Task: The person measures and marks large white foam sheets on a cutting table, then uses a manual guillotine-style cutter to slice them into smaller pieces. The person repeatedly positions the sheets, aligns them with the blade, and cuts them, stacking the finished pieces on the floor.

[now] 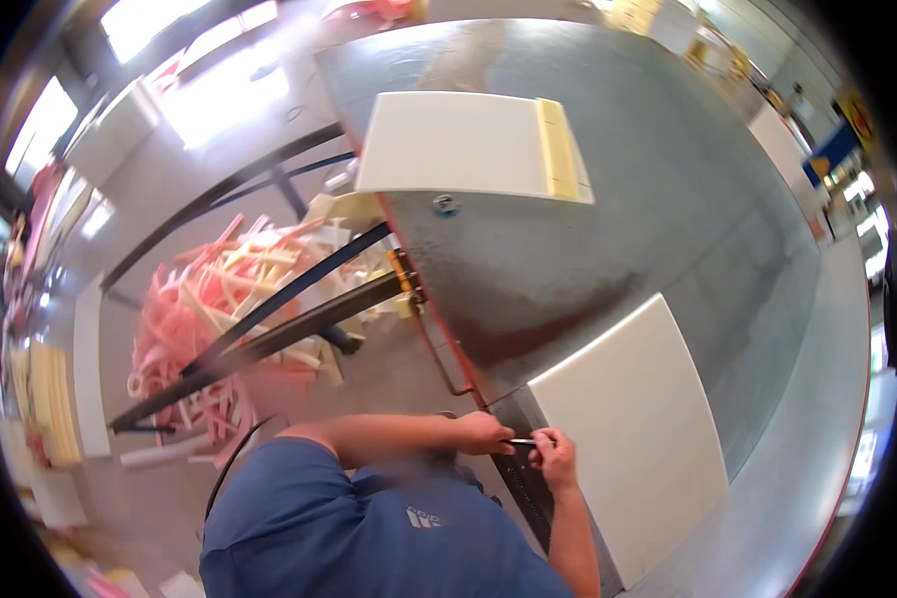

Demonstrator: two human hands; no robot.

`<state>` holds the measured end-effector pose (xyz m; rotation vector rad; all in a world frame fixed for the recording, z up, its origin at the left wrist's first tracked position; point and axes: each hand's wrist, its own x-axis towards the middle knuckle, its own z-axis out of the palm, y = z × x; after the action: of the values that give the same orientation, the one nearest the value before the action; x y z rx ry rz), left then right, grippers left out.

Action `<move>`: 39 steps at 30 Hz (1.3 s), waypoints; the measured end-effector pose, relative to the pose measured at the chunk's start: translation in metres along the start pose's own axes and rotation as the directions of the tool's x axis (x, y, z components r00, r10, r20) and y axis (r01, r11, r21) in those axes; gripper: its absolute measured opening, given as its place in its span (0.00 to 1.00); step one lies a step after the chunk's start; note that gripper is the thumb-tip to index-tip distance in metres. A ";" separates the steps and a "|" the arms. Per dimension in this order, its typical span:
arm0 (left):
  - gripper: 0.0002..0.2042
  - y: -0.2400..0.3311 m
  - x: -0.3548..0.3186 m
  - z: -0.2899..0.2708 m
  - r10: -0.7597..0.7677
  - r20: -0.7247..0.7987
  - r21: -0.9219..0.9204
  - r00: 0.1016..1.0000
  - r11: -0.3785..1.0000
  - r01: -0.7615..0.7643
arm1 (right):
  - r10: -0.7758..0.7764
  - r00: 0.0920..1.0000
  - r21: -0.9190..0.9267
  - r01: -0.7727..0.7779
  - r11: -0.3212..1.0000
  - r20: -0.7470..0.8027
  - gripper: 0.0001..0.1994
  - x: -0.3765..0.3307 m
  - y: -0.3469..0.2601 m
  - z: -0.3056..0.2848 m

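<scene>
My left hand (pixel 485 434) is closed at the table's near-left edge. Facing it, my right hand (pixel 554 456) is also closed, with its fingers bent inward. Between the two hands runs a slim, dark and silvery pen-like tool (pixel 521 442), gripped at both ends; its exact kind is too small to make out. Just right of my right hand, a large white sheet (pixel 638 439) lies on the grey table (pixel 548 259). Farther off, a second white sheet (pixel 448 145) rests near the table's left edge, with a yellow strip (pixel 558 149) along its right side.
A small round object (pixel 446 204) sits by the far sheet. Left of the table, dark metal bars (pixel 299 329) stick out above a heap of pink and cream strips (pixel 209 309) on the floor. Stacked yellowish boards (pixel 50 399) stand at the far left.
</scene>
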<state>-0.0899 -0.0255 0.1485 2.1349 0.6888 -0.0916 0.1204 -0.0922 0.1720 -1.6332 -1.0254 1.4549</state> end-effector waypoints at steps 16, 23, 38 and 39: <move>0.22 -0.299 -0.494 0.201 -0.773 -0.059 -0.920 -0.632 -0.203 0.334 | 0.146 0.830 -0.792 0.437 0.427 0.538 0.27 0.033 0.035 0.262; 0.13 -0.433 -0.610 0.185 -0.611 0.414 -0.781 -0.674 0.141 -0.608 | 0.196 0.789 -0.804 0.522 0.285 0.582 0.25 0.057 0.052 0.392; 0.28 -0.577 -0.700 0.136 -0.522 0.806 -0.430 -0.281 -0.189 -0.883 | 0.314 0.827 -0.856 0.333 0.394 0.466 0.18 0.044 -0.010 0.554; 0.28 -0.579 -0.694 0.138 -0.525 0.787 -0.495 -0.324 -0.224 -0.840 | 0.281 0.851 -0.856 0.308 0.416 0.443 0.18 0.043 -0.013 0.554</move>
<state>-0.9443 -0.1642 -0.1451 1.8412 -2.6297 -1.6515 -0.4294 -0.0466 0.1025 -1.8909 -2.5386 1.4160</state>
